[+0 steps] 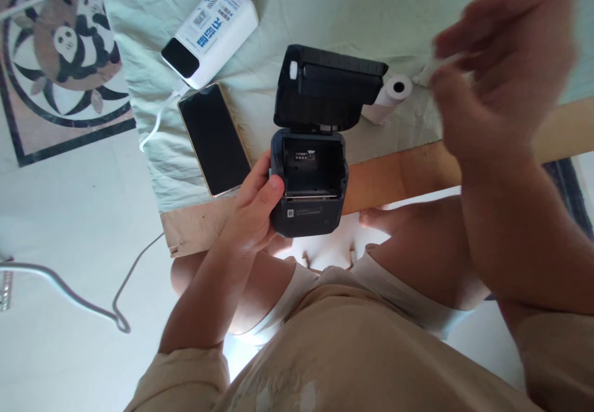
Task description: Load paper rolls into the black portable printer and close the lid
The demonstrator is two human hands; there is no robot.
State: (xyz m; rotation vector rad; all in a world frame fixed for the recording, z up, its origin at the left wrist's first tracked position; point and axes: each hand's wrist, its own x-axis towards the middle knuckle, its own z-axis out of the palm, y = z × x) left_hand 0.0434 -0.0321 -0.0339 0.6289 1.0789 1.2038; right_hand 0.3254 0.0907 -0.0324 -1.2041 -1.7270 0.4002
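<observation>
My left hand (255,208) grips a dark portable thermal printer (309,214) by its left side, with the thumb on its edge. The printer's lid (320,87) is swung up, and its paper compartment has no roll inside. Behind the lid, partly hidden, a white paper roll (396,90) lies on the cloth. To the right of it, my right hand (505,59) is raised over the table and smeared by motion. Something pale shows between its thumb and fingers, too blurred to name.
A black-screened phone (216,140) lies left of the printer. Beyond it sits a white power bank (218,28) with a plugged-in white cable (160,118). A pale green cloth (153,171) covers the table, whose wooden edge (403,174) runs in front of my legs.
</observation>
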